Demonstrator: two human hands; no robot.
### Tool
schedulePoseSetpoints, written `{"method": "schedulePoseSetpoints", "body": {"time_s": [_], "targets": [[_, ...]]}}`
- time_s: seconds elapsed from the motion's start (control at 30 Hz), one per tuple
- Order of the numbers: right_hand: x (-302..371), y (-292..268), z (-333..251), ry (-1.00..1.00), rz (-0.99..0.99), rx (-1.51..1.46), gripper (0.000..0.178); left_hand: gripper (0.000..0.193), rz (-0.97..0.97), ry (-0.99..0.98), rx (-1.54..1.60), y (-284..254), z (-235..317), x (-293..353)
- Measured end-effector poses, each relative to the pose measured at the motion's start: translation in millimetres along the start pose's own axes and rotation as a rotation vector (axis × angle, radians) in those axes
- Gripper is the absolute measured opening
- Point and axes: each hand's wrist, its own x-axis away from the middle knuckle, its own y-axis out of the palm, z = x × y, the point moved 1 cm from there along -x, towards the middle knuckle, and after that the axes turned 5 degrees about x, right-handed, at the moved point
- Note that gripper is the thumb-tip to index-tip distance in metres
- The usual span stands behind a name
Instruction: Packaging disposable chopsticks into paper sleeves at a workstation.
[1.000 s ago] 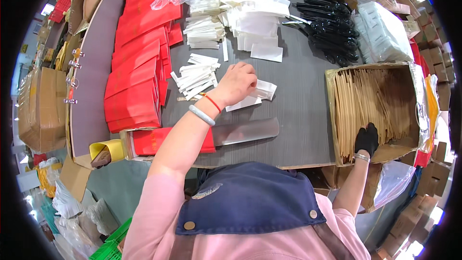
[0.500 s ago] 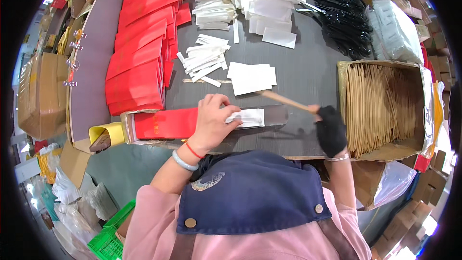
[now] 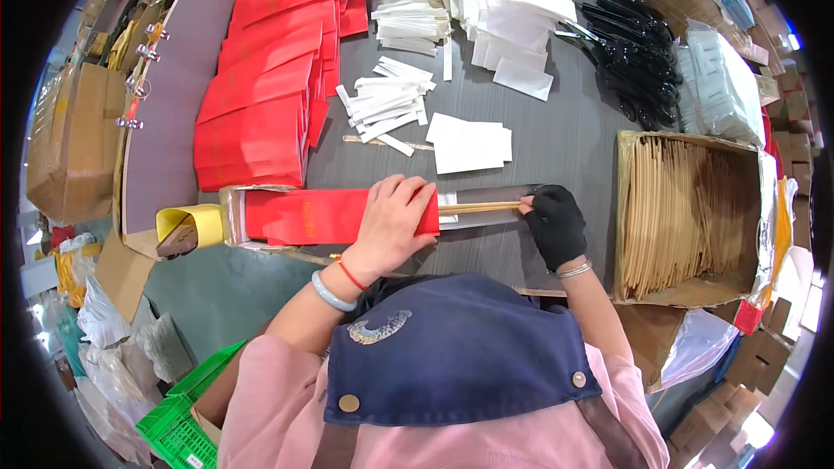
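My left hand (image 3: 395,221) lies over a long red paper sleeve (image 3: 304,215), fingers and thumb reaching across its open end. In my right hand (image 3: 554,221), which wears a black fingerless glove, are thin wooden chopsticks (image 3: 482,207), pinched at their right end. They lie level, pointing left, with their far tips at the mouth of the sleeve; how far in they reach is hidden. A white paper piece (image 3: 448,219) shows under the chopsticks beside the sleeve. Beneath them runs a grey see-through strip or tray (image 3: 497,219).
Red sleeves (image 3: 252,148) are stacked at the left. White packets (image 3: 521,17), narrow white strips (image 3: 387,104) and white cards (image 3: 469,144) lie mid-table. Black spoon-like utensils (image 3: 630,56) lie at the far right. A carton (image 3: 622,208) of wooden chopsticks stands right of my hand.
My right hand has swung left and nearer with the chopsticks, bringing them level with the sleeve. My left hand has shifted slightly right; the sleeve now covers most of the white piece.
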Motion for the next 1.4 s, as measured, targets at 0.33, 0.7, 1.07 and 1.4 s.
{"method": "schedulePoseSetpoints", "body": {"time_s": [0.33, 0.7, 1.07, 1.4], "targets": [[-18, -2, -52, -0.219, 0.025, 0.046, 0.061, 0.057, -0.163, 0.132, -0.118, -6, 9, -19], [-14, -41, -43, -0.012, -0.013, 0.265, 0.063, 0.038, 0.309, -0.040, -0.608, -111, -87, -39], [-12, -34, -60, -0.077, -0.171, 0.295, 0.062, 0.096, 0.185, -0.518, 0.054, 4, -35, 28], [-29, 30, -91, -0.247, -0.244, 0.134, 0.066, 0.092, 0.146, -0.492, 0.117, -1, -33, 23]]}}
